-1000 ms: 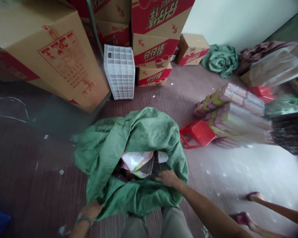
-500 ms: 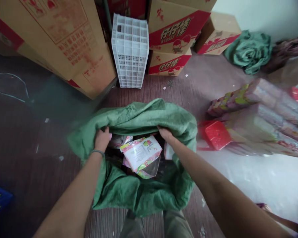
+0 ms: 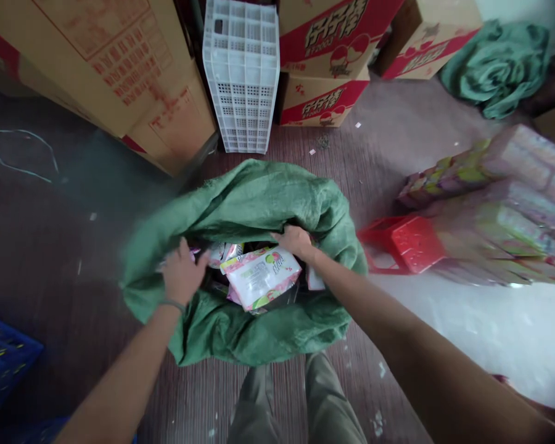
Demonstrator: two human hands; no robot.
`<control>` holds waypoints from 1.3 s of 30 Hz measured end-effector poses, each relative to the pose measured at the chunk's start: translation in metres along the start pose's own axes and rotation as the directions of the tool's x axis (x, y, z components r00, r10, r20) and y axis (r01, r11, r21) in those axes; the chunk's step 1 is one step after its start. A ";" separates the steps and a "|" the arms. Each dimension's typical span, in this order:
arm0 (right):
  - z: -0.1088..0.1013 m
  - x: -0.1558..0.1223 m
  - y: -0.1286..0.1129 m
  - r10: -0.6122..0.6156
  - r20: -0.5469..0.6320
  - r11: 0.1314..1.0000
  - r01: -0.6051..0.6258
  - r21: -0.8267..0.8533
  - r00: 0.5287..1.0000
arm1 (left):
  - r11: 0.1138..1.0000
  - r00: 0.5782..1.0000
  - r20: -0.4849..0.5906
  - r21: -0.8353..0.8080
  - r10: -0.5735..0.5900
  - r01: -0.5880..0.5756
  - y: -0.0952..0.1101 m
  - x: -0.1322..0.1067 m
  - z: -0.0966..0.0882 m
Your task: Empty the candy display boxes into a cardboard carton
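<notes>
Green sack (image 3: 240, 203) sits on the floor (image 3: 97, 259) right in front of my knees, mouth open and facing up. It's roughly mid-floor, near the white plastic crate (image 3: 241, 74), which stands against the cardboard boxes (image 3: 120, 74) along the far edge.

Right hand (image 3: 296, 240): at the far rim of the sack mouth, fingers curled around a fold of the green fabric, gripping it.

Left hand (image 3: 181, 277): on the left rim of the mouth, back of the hand up, thin band on the wrist. Fingers go over the edge into the opening. It's blurred, so I can't tell if it's clamped on the fabric or just resting there.

Inside the mouth, between my hands: a white-and-pink printed packet (image 3: 261, 277) lying flat on top, just below the right hand. More packets underneath, mostly hidden.

Right of the sack: a red plastic stool (image 3: 411, 243) tipped on its side, just beside the sack. Past it are stacked wrapped packs (image 3: 504, 203), blurred. Blue crate (image 3: 4, 364) at the near-left edge of the floor. Another bundle of green cloth (image 3: 494, 65) at the far-right corner.
</notes>
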State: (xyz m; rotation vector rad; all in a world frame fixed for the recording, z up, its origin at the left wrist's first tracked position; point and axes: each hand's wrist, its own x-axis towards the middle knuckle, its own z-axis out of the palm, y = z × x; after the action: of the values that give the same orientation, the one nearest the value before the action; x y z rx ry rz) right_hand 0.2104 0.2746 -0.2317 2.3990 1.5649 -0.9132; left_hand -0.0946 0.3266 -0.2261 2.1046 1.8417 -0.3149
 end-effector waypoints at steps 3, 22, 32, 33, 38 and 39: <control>0.036 -0.063 0.013 -0.004 -0.045 1.000 0.004 -0.011 0.999 | 0.966 0.962 0.116 -0.108 0.245 -0.233 0.025 -0.090 0.056; 0.080 -0.203 0.142 0.025 -0.087 0.975 -0.044 -0.218 0.996 | 0.750 0.402 0.728 -0.231 0.556 -0.620 0.096 -0.280 0.124; 0.099 -0.328 0.175 0.437 0.129 0.887 -0.402 -0.225 0.890 | 0.701 0.291 0.794 -0.223 0.533 -0.677 0.103 -0.353 0.120; 0.098 -0.330 0.184 0.441 0.129 0.889 -0.412 -0.202 0.888 | 0.717 0.316 0.794 -0.204 0.520 -0.666 0.104 -0.353 0.120; 0.098 -0.356 0.220 0.261 0.176 0.961 -0.273 0.047 0.949 | 0.854 0.549 0.746 -0.050 0.377 -0.518 0.106 -0.356 0.118; 0.100 -0.372 0.229 0.229 0.172 0.964 -0.247 0.095 0.958 | 0.881 0.596 0.730 -0.017 0.334 -0.473 0.107 -0.361 0.117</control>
State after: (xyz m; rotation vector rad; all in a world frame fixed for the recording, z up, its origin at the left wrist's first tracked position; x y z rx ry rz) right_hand 0.2646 -0.1632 -0.1538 2.4515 1.1662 -1.1382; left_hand -0.0349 -0.0612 -0.1891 2.0012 0.8621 -1.0475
